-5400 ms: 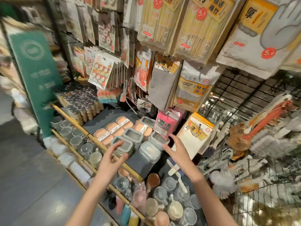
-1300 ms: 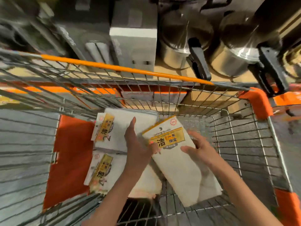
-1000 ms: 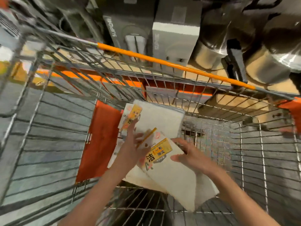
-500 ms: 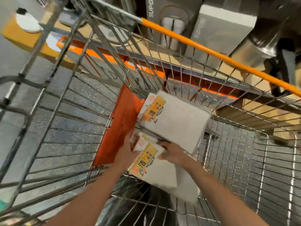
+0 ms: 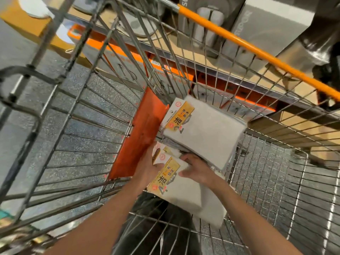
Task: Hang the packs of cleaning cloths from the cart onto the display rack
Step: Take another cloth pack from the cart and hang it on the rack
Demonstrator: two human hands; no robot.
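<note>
I look down into a wire shopping cart (image 5: 86, 126). A white pack of cleaning cloths with a yellow label (image 5: 176, 184) sits between my hands near the cart's near wall. My left hand (image 5: 147, 168) grips its left edge by the label. My right hand (image 5: 196, 169) holds its top right side, fingers over the cloth. More packs lie under it. Another white pack with a yellow label (image 5: 206, 131) lies farther in, against the orange flap (image 5: 143, 133). The display rack is out of view.
The cart's orange handle bar (image 5: 257, 52) runs across the upper right. Beyond it stand grey boxed goods (image 5: 266, 30) and a steel pot (image 5: 316, 39) on a low shelf. Speckled grey floor shows through the wire at left and right.
I turned from the display rack to the cart. Over the last second both hands drew the labelled pack toward the cart's near left side, and the view swung left.
</note>
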